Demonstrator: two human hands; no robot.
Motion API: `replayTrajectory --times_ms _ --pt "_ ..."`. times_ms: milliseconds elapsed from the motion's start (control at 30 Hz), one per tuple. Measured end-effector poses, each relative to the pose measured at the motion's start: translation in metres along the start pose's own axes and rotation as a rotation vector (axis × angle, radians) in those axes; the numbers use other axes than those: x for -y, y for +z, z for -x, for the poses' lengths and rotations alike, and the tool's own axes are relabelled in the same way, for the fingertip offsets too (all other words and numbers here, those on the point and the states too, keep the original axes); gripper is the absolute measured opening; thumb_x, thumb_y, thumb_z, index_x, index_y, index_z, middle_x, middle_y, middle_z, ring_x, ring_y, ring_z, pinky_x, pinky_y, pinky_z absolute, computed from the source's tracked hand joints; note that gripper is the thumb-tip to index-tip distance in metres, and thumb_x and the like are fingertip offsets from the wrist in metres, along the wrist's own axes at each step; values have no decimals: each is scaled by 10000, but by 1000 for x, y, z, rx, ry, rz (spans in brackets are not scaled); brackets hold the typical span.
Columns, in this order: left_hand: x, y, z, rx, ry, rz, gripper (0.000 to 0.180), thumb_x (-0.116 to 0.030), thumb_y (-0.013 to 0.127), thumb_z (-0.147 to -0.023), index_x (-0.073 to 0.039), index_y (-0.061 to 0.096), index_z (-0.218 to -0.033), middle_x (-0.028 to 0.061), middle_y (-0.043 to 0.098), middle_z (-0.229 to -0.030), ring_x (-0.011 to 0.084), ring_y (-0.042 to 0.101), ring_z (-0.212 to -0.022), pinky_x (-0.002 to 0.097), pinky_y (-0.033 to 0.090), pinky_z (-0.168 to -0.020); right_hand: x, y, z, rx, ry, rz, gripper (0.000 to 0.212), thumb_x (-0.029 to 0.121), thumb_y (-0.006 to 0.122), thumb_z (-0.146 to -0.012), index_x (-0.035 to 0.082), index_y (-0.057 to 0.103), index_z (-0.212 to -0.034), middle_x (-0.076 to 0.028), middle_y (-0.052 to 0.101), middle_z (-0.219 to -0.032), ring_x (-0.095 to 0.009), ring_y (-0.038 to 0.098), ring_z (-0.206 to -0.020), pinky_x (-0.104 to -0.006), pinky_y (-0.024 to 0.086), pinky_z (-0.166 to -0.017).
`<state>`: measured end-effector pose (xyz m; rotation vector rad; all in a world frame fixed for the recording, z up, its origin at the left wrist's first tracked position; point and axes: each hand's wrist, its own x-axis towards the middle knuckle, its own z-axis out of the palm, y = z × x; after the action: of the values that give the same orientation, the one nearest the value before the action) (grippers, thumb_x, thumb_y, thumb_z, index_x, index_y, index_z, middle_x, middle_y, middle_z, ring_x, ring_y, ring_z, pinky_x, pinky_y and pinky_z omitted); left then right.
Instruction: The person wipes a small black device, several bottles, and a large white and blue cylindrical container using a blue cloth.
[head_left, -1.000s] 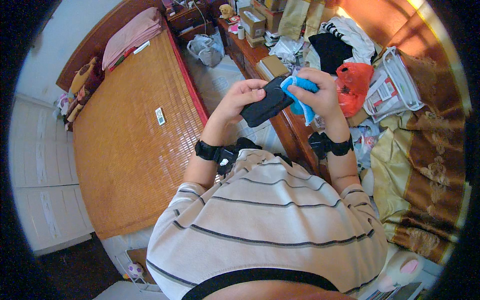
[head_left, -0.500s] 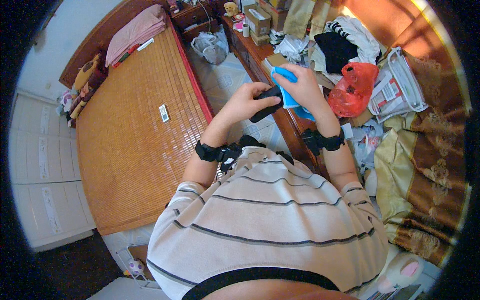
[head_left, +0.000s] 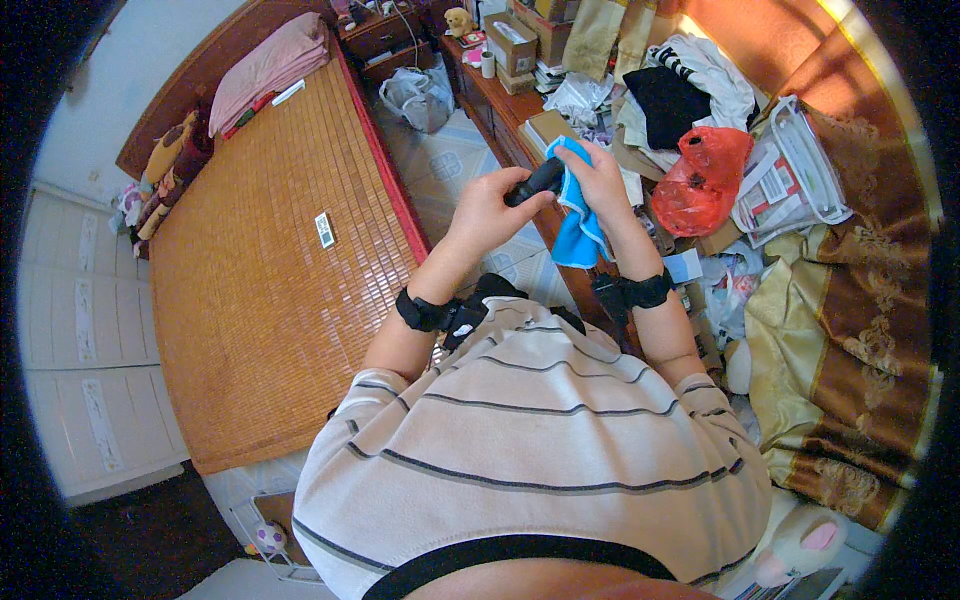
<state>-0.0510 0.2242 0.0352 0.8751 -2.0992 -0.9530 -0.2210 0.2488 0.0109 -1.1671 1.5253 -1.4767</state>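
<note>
My left hand (head_left: 488, 210) is closed around a black oblong object (head_left: 537, 184), its thumb lying along the near side. What kind of thing it is does not show clearly. In my right hand (head_left: 598, 183) a bright blue cloth (head_left: 578, 238) with a pale edge is gripped, pressed against the far end of the black object. Part of the cloth hangs down below the fingers. Both hands are close together in front of my chest, above the edge of a brown wooden cabinet. The ends of the black object are partly hidden by fingers and cloth.
A bed with a bamboo mat (head_left: 270, 290) fills the left, with a small white device (head_left: 324, 230) on it. On the cabinet lie boxes (head_left: 512, 42), a red plastic bag (head_left: 702, 182), a clear zip case (head_left: 790, 180) and clothes (head_left: 668, 105). A curtain (head_left: 860, 330) hangs at right.
More of the blue cloth hangs down below my right hand. The black object has turned and is now more covered by my left fingers and the cloth.
</note>
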Motion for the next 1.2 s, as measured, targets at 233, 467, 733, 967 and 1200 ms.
replayTrajectory --times_ms 233,467,733,967,1200 --pt "-13 1 -6 55 1 -85 285 -277 654 -688 -11 584 -762 117 530 -577 199 510 -502 298 404 -476 10 0 10 -146 -174 28 239 223 595 -776 -6 573 -840 -37 545 -647 -101 482 -560 -241 394 -519" --pt "-18 6 -3 5 109 -2 253 -230 664 -665 -14 564 -751 140 530 -589 250 542 -522 317 417 -486 31 -4 28 -251 -464 265 182 165 590 -776 2 563 -851 -125 577 -714 -190 557 -617 -288 432 -568" --pt "-23 8 1 122 -38 186 215 -156 657 -653 -7 554 -768 115 538 -607 172 529 -530 284 418 -501 36 -9 35 -191 -622 353 228 165 651 -721 10 566 -864 -132 588 -766 -282 575 -681 -324 455 -609" --pt "-6 15 -6 224 -42 64 228 -120 630 -706 8 572 -885 29 537 -650 68 495 -514 226 413 -451 25 -8 34 -105 -277 457 386 316 711 -651 5 549 -812 -122 564 -707 -257 546 -626 -315 433 -570" --pt "15 25 -6 66 528 -60 248 -182 663 -681 -26 597 -862 97 528 -912 147 517 -816 263 426 -670 5 -11 37 -170 -275 203 341 253 700 -663 10 535 -837 -67 560 -722 -140 523 -640 -280 421 -582"
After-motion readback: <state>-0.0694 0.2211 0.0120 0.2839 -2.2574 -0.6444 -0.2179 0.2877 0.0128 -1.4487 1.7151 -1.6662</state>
